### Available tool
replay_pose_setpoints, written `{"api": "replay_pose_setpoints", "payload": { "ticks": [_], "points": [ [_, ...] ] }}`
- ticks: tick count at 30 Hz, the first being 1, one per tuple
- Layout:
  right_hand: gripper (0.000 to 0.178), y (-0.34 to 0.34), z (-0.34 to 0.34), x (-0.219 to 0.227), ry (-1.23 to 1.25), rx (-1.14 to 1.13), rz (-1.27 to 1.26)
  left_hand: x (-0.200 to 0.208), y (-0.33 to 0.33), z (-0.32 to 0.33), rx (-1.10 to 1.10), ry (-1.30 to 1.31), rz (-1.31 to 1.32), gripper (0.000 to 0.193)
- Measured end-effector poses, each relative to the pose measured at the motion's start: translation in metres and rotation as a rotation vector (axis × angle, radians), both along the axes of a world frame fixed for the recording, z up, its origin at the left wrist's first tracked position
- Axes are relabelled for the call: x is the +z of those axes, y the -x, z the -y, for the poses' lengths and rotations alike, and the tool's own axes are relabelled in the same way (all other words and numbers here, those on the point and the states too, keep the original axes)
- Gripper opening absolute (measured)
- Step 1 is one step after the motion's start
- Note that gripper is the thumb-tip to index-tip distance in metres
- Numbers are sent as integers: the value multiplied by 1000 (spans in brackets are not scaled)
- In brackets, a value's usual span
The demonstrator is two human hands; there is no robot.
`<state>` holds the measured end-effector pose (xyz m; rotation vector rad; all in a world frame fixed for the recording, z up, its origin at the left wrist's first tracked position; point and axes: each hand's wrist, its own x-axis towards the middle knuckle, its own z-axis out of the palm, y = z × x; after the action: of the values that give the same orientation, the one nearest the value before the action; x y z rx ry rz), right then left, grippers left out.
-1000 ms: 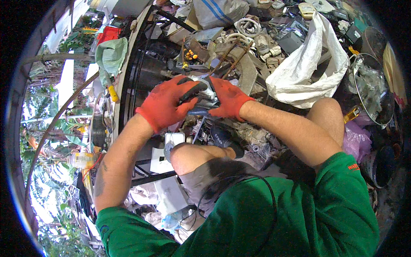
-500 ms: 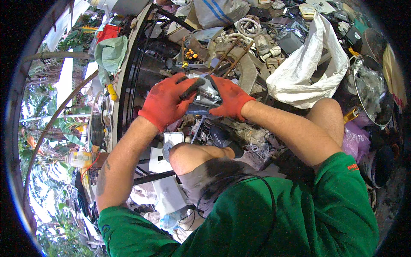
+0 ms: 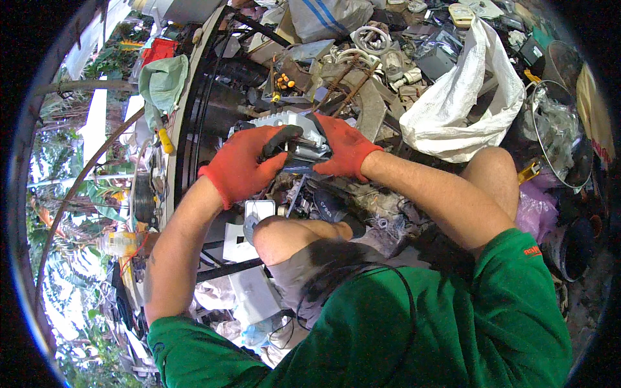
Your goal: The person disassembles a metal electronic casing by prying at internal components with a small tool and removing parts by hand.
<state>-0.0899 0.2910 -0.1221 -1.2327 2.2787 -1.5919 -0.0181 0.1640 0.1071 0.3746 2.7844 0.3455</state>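
Observation:
A silver-grey metal casing (image 3: 306, 125) with a ribbed far edge is held up in front of me. My right hand (image 3: 346, 147), in a red-orange work glove with dark fingertips, grips its right end, thumb on the near side. My left hand (image 3: 247, 160), gloved alike, is closed at the casing's near left side. Its dark fingertips curl toward the thumb, and a small shiny bit shows beside them. What exactly they pinch is hidden. Below both hands is my bent knee (image 3: 278, 239), with a dark shoe (image 3: 330, 205) beyond it.
Mixed scrap surrounds me. A white woven sack (image 3: 446, 123) lies right of my hands, near a coiled white hose (image 3: 372, 40). At the left runs a dark metal frame (image 3: 194, 123) with a green cloth hat (image 3: 163, 81) on it. A wire-rimmed basket (image 3: 559, 132) stands far right.
My left hand has shifted a little left and nearer, its fingers curling more tightly. More of the casing's ribbed far edge now shows. The right hand keeps its grip, almost unmoved.

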Motion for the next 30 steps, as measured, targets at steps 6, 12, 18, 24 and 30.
{"api": "replay_pose_setpoints", "payload": {
  "ticks": [6,12,18,24,30],
  "points": [
    [113,-4,-2,-1,5,-38,-30,-2,7,-8,-244,385,-274,29],
    [111,-3,-2,3,37,10,-16,-26,21,-34,210,425,-259,35],
    [110,-5,-9,8,-30,-29,4,-20,17,-52,148,525,-348,32],
    [110,0,-1,4,-25,-4,1,-36,4,-16,109,84,-498,29],
    [112,-3,-2,2,-66,-11,-1,-17,8,-14,268,5,-162,32]
  ]
}}
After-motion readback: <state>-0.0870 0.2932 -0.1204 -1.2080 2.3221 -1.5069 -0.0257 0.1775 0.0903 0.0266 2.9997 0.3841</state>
